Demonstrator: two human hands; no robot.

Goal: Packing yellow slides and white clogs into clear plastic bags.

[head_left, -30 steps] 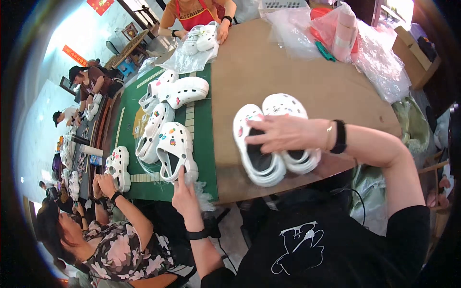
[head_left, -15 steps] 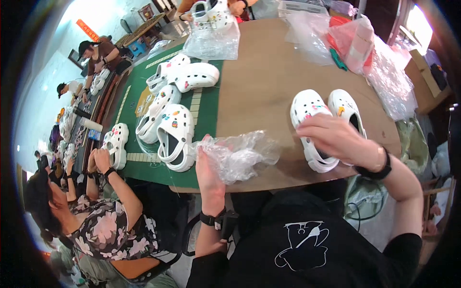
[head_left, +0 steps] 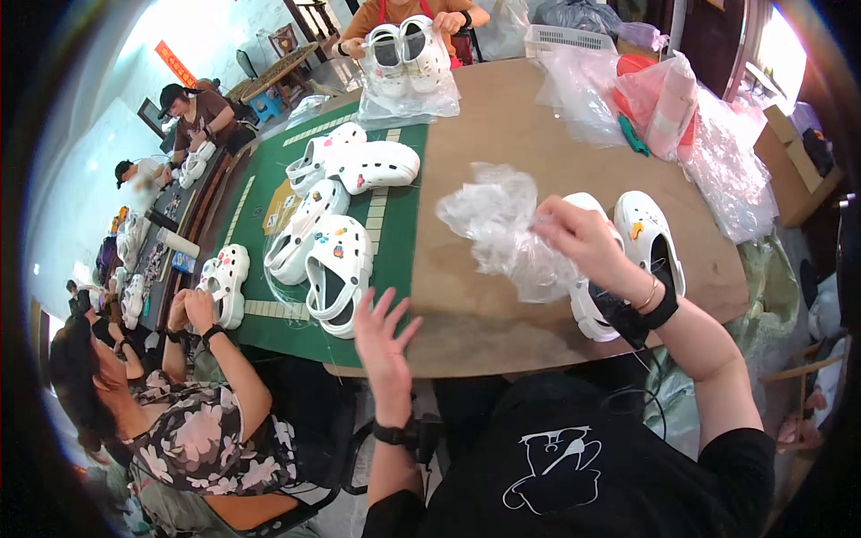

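Change since half a second ago: the clear plastic bag (head_left: 507, 229) has passed from the left hand to the right, and the left hand has dropped away from it.

Item, right hand (head_left: 583, 238): raised over the brown table (head_left: 502, 134), grip pinched on the crumpled bag, which hangs just above and beside the pair of white clogs (head_left: 628, 255).

Item, pair of white clogs: lying side by side on the table near its right front edge, soles down, small charms on the uppers, partly hidden behind the right wrist.

Item, left hand (head_left: 384, 334): fingers spread, grip released and holding nothing, hovering at the table's near edge beside the green mat (head_left: 269, 193).

Item, green mat: carries more white clogs (head_left: 336, 260) in loose pairs.

Item, other people: one seated at left handling a clog (head_left: 224, 282); one at the far end holding up a pair (head_left: 404, 54) over a bag.

Step in hand, by my judgement: opening the bag for the pair. Next move likely calls for the free left hand to find the bag's mouth and spread it before the clogs go in.
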